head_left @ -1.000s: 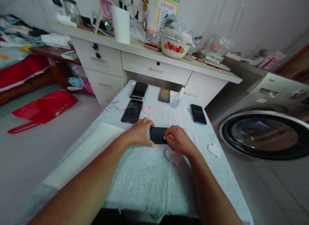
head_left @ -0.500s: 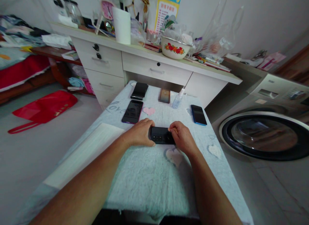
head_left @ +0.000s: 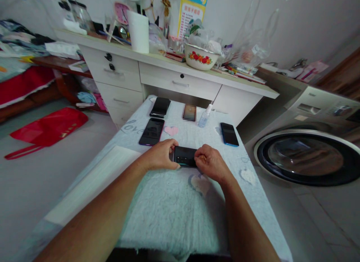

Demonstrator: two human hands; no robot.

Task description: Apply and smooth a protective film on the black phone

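A dark smartphone [head_left: 184, 157] lies back up on the cloth, with its camera block toward the left end. My left hand [head_left: 164, 153] grips that left end, thumb along the near edge and fingers along the far edge. Over the phone's right part, my right hand [head_left: 209, 160] is closed in a pinch; what its fingertips hold, if anything, is too small to make out. Beyond my left hand lies a phone with a reddish edge [head_left: 152, 131], and behind it another dark phone [head_left: 160, 107]. A blue-edged phone [head_left: 229, 134] rests at the right.
A pale patterned cloth [head_left: 168, 209] covers the table. Toward its far side stand a clear spray bottle [head_left: 205, 116] and a blurred-out small item [head_left: 189, 112]. A long white sheet [head_left: 92, 187] lies at the left. A washing machine [head_left: 312, 115] stands at the right, drawers [head_left: 180, 78] behind.
My right hand has shifted slightly over the right part of the phone, its fingers still pinched. My left hand keeps its grip. The whole view has moved a little.
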